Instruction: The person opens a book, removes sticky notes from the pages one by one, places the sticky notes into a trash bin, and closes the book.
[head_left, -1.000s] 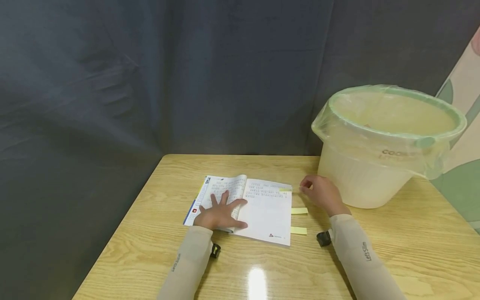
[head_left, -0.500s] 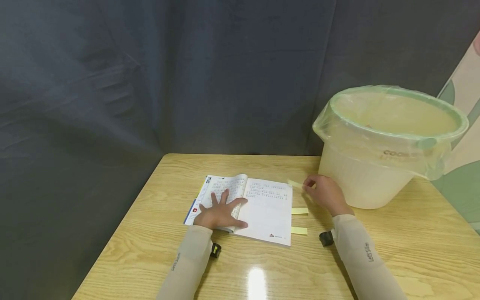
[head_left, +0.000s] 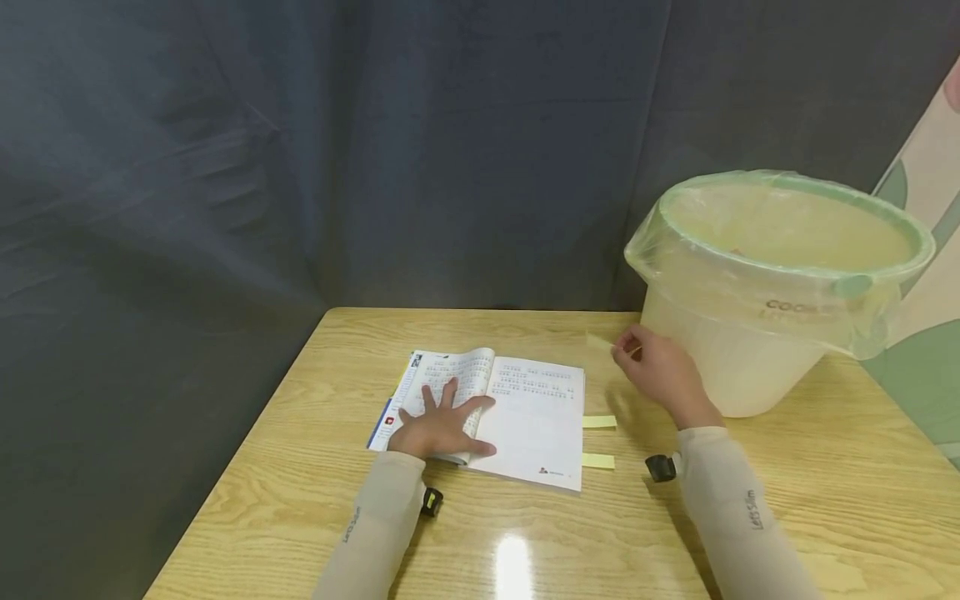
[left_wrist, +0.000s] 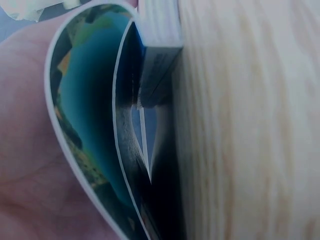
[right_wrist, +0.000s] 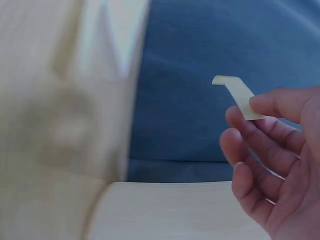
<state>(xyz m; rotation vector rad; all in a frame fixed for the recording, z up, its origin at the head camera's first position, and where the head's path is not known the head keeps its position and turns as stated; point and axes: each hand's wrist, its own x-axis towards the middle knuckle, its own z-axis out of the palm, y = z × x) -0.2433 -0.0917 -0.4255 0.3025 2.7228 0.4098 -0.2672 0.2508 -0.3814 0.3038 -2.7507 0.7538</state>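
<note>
An open book [head_left: 531,425] with printed text lies on the wooden table. Its left page bulges and curls near the spine. Across that left side my left hand [head_left: 438,427] is spread, fingers straight, pressing the pages down; in the left wrist view the palm rests against a curled page [left_wrist: 82,165]. My right hand [head_left: 660,371] is raised beyond the book's right edge. Between thumb and fingertips it pinches a yellow sticky tab [right_wrist: 240,97], whose free end is bent over. Two more yellow tabs, an upper one [head_left: 599,422] and a lower one [head_left: 597,461], stick out from the book's right edge.
A large pale bucket [head_left: 720,350] lined with a thin translucent bag [head_left: 817,287] stands at the back right, close to my right hand. Dark curtain [head_left: 480,158] hangs behind the table [head_left: 300,517]. A patterned wall shows at the far right.
My right hand has peeled the top yellow tab off the right page and lifted it away, up and to the right. My left hand has stayed in place on the book.
</note>
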